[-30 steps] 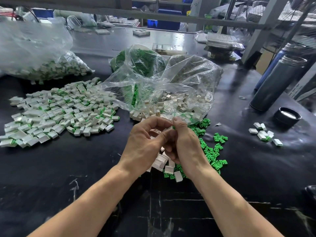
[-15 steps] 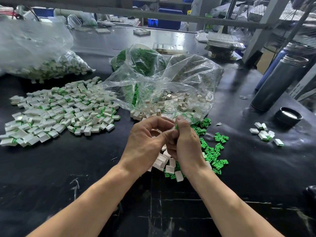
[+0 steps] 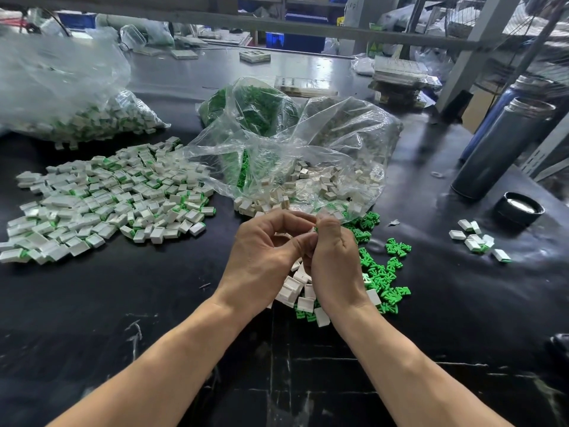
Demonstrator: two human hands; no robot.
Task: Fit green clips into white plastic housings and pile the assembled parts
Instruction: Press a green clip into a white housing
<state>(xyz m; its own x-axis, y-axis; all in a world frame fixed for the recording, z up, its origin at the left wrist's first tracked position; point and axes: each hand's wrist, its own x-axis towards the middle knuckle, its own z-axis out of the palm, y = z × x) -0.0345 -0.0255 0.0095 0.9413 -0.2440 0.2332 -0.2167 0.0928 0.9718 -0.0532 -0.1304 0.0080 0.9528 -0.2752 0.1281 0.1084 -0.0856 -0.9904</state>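
I see my left hand [image 3: 264,257] and right hand [image 3: 334,263] curled together, pinching a small part I can't identify. Seat the clip squarely, then toss it toward the assembled pile [image 3: 104,198] at ten o'clock.

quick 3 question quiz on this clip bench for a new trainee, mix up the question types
1. True or false: the pile of assembled parts lies to the left of both hands.
2. Multiple choice: the loose green clips lie A) inside the steel flask, B) on the black table by the right hand, C) on the far shelf.
3. Fill in: the open clear bag behind the left hand spills out ____ housings.

Key: 1 true. 2 B. 3 white.
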